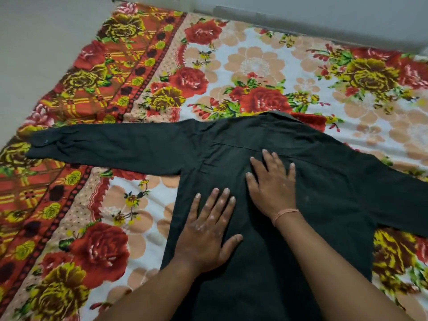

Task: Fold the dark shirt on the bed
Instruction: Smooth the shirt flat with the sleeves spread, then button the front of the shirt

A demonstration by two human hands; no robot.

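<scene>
Both palms — left hand [206, 230], right hand [273, 184] — lie open, smoothing our dark shirt [324, 193]; next, fold the nine-o'clock sleeve [111, 147] inward.

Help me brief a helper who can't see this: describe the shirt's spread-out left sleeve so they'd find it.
On the floral bedsheet lies the dark shirt, both hands flat on its back. Its left sleeve stretches straight out to the left, the only dark strip crossing the sheet's red-and-yellow border.

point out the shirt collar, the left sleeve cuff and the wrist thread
shirt collar [283, 115], head view, on the folded collar edge.
left sleeve cuff [41, 144], head view, on the cuff end.
wrist thread [286, 214], head view, mid-band on the right wrist.
</scene>
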